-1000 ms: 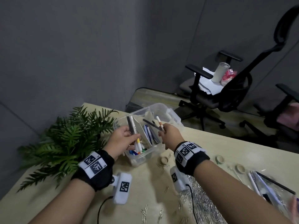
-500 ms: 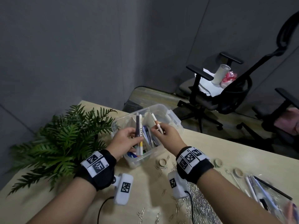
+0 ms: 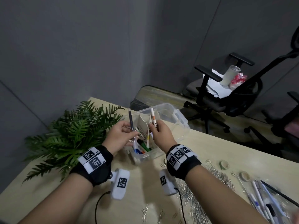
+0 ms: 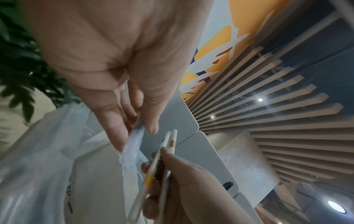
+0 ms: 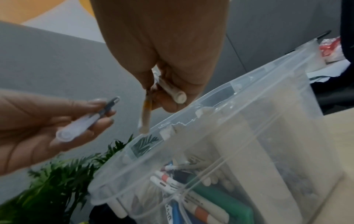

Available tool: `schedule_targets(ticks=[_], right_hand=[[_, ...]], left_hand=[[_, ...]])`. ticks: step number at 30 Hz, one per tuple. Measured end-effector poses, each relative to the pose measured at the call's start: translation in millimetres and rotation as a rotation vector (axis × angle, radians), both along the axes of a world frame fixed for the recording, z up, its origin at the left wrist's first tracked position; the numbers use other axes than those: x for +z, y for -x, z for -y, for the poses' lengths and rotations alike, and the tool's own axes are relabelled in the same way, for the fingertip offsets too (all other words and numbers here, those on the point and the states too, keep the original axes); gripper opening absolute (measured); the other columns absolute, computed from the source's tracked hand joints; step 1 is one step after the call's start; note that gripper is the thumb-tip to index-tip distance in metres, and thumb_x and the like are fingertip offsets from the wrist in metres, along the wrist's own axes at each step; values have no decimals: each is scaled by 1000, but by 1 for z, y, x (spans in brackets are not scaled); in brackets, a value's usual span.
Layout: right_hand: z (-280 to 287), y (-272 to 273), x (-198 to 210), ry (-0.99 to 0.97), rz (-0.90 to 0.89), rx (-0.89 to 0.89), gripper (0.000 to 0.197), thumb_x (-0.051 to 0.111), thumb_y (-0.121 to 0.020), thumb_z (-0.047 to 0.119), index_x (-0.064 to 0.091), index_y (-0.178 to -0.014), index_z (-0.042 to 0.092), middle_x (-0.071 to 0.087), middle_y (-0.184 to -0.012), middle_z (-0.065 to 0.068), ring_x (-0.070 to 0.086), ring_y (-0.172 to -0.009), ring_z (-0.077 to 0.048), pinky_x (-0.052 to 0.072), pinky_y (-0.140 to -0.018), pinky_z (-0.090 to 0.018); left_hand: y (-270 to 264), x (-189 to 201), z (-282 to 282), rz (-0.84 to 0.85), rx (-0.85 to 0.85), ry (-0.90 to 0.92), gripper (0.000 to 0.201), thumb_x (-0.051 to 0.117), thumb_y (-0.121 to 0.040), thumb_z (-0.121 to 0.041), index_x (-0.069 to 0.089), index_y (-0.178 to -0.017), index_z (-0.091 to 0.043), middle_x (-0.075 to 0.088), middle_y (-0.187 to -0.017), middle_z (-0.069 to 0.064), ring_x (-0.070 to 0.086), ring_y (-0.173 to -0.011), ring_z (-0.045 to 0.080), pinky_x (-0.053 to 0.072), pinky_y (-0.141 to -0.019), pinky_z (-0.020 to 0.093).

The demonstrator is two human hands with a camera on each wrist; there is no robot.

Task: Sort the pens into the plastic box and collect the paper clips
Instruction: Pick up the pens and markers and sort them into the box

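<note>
Two hands hold pens over the plastic box at the desk's far corner.

Nearest, loose paper clips [image 3: 195,202] spread across the desk [image 3: 48,191] from 6 to 4 o'clock, too many to count, beside a blurred bundle of pens [image 3: 265,194] at 4 o'clock and two tape rolls [image 3: 224,164]. At centre, the left hand [image 3: 120,138] pinches one dark pen [image 3: 131,125] between thumb and fingers, upright. The right hand [image 3: 161,136] curls around two white pens [image 3: 153,120], orange-banded, above the plastic box [image 3: 178,117], which already holds several markers and stands close to the desk's far edge. A fern [image 3: 68,136] crowds the box at 10 o'clock; bare desk lies open at 7 o'clock. Beyond, two office chairs [image 3: 226,94] stand at 2 o'clock.
</note>
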State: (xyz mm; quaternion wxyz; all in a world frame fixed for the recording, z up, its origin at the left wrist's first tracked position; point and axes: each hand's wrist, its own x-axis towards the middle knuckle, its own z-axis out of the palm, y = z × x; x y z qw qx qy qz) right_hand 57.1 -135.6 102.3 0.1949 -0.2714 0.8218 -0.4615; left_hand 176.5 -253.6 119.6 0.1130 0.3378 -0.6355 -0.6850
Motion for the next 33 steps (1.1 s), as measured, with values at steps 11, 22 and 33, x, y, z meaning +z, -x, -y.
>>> schedule_targets(ticks=[11, 22, 33], right_hand=[[1, -8, 1, 38, 26, 26, 28, 48, -98, 31, 64, -109, 11, 69, -99, -3, 63, -88, -15, 51, -85, -34], [-37, 7, 9, 108, 217, 35, 14, 68, -84, 3, 65, -90, 15, 63, -77, -1, 57, -61, -4, 49, -56, -13], [-62, 22, 0, -51, -149, -57, 26, 65, -88, 28, 66, -109, 13, 64, -105, 1, 58, -94, -11, 47, -85, -25]], left_hand=[[-2, -1, 9, -27, 10, 164, 20, 67, -86, -14, 64, -105, -7, 70, -94, 10, 68, -81, 17, 52, -60, 22], [34, -4, -14, -47, -82, 226, 22, 70, -84, -23, 69, -104, -15, 67, -92, 1, 59, -75, 11, 46, -59, 20], [47, 3, -56, -60, -220, 182, 22, 72, -82, -28, 65, -101, -18, 67, -93, 2, 64, -81, 12, 49, -62, 24]])
